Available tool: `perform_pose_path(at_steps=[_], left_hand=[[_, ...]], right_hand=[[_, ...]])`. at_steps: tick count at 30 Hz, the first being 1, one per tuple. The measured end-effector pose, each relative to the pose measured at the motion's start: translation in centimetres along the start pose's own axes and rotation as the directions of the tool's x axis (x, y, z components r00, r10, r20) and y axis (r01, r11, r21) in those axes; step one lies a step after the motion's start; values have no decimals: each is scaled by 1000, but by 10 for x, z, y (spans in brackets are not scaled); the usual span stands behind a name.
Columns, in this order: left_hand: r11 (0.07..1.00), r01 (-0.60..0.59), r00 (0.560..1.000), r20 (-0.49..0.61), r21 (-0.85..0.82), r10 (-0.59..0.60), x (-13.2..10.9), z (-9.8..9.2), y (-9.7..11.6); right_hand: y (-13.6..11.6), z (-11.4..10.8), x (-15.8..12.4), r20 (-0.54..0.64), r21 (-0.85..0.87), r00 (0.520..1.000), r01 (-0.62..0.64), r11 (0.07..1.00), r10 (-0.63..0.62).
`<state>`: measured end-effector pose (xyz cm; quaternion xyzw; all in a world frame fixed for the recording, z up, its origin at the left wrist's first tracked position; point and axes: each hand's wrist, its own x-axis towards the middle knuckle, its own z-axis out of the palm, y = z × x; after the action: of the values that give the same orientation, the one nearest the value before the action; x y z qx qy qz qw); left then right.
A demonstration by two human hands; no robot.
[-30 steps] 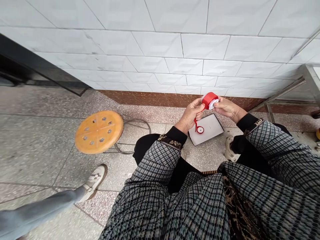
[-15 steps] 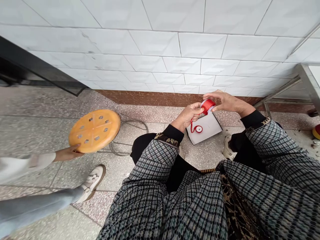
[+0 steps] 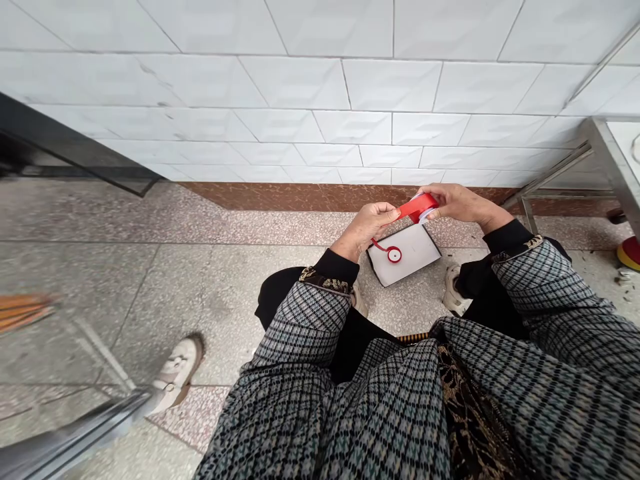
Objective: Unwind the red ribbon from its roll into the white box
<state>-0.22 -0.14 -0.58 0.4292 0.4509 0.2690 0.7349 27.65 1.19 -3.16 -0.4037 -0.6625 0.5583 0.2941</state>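
Between my hands is a spool of red ribbon [image 3: 424,208] with pale rims. My right hand [image 3: 453,200] grips the spool, thumb below and fingers above. My left hand [image 3: 371,225] pinches the ribbon's pulled-out end, a short band stretching flat to the spool. A narrower dark red ribbon runs down from under my left hand to a small ribbon roll [image 3: 395,255] with a white centre. That small roll appears over a white sheet or box lid [image 3: 410,259] with dark edges, low between my feet; whether it hangs or rests there I cannot tell.
At the left, another person's leg and shoe [image 3: 175,373] stand on the speckled floor beside a blurred orange stool [image 3: 25,312]. A tiled wall [image 3: 320,87] rises ahead. A metal-framed table [image 3: 605,153] is at the right, near a red and yellow object [image 3: 629,253].
My left hand has moved left from the spool, drawing out a length of red ribbon. The other person has carried the orange stool away to the left. The view has shifted slightly.
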Motion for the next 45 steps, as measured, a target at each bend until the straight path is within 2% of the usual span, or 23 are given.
perform_pose_path(at_steps=[3,8,14,20,26,35,45], left_hand=[[1000,-15,999,43,9,14,-1,-2,0],[1000,-13,999,52,-22,14,-1,3,-4],[994,-54,998,22,-100,56,-1,8,-4],[986,-28,999,24,-166,33,-2,8,-3],[992,-19,993,110,-124,32,-2,10,-8],[991,-81,994,59,-105,87,-1,5,-9],[984,-153,988,2,-89,154,10,11,-22]], right_hand=[[1,-2,-3,9,84,999,-32,996,31],[0,2,-3,-14,144,999,-29,989,32],[3,0,0,-51,93,999,-8,996,13],[4,-3,0,-27,101,1000,-7,995,10],[9,-1,3,-63,175,998,3,984,8],[5,-4,-1,-51,247,998,-29,969,43],[20,7,2,-76,389,995,-27,921,61]])
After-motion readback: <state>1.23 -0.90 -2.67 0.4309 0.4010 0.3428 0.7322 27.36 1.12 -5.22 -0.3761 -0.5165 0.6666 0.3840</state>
